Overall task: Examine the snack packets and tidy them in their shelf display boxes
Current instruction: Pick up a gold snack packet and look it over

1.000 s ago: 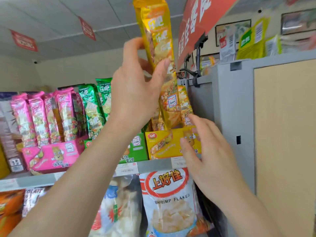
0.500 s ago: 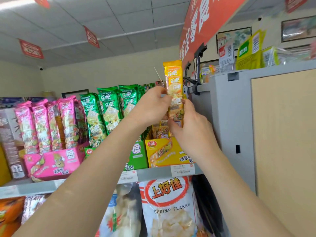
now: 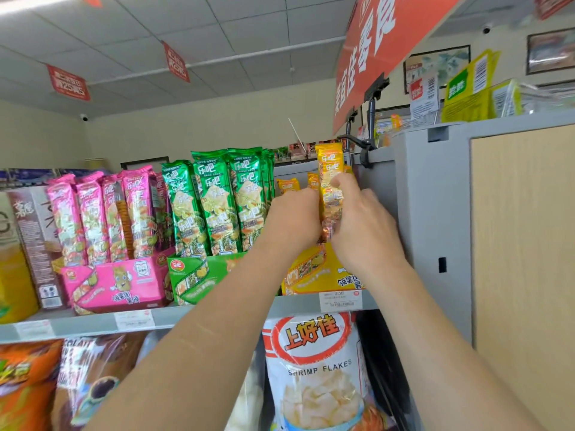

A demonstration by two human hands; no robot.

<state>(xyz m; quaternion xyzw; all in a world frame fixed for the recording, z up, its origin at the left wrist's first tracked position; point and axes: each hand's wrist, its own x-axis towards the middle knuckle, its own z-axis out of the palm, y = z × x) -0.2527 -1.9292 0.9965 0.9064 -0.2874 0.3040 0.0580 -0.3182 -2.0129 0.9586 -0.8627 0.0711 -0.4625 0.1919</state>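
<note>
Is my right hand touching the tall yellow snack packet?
Touching. The head view shows the right hand gripping the tall yellow snack packet.

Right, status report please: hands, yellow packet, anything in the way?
Left hand, right hand: both grip yellow packet. Packet upright over yellow display box. Other yellow packets just behind, grey upright close beside.

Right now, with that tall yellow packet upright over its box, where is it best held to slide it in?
Probably the middle of the yellow packet, a grip from each side edge, as the left hand and right hand pinch it. It is long, thin and upright, so side holds keep it straight and leave the lower end free for the yellow box below.
</note>
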